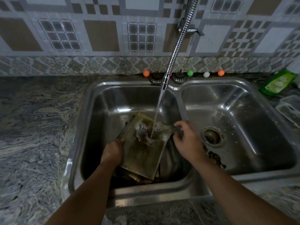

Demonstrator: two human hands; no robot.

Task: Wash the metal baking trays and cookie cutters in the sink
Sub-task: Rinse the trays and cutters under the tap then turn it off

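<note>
- While your left hand (113,151) grips the near-left edge of the baking tray (142,150), fingers curled round its rim, keep that hold firm; it appears to carry most of the tray's weight.
- Your right hand (186,140) pinches the tray's far-right corner between thumb and fingertips; use it to steer the tilt rather than to lift.
- The tray is held over the left basin (100,114) of the double sink, slanted, its flat face up and stained brown-green. Foam sits around the spot where the water lands.
- The stream (156,114) from the flexible faucet (178,43) strikes the upper middle of the tray. Shift the tray under it so that the flow sweeps each corner in turn, and let the run-off drain toward the lower edge.
- Beneath the tray lie further dark metal pieces (138,177), probably more trays; whether cookie cutters are among them cannot be told. Judged from this, the washing is far from finished.
- Keep the slant gentle: a steep tilt would likely throw spray onto the tabletop (37,119).
- The right basin (235,111) holds only droplets and dark scraps near its drain (211,136); it looks suited to receive rinsed pieces.
- A green detergent pouch (278,83) lies on the tabletop at far right, within reach if the stains resist plain water.
</note>
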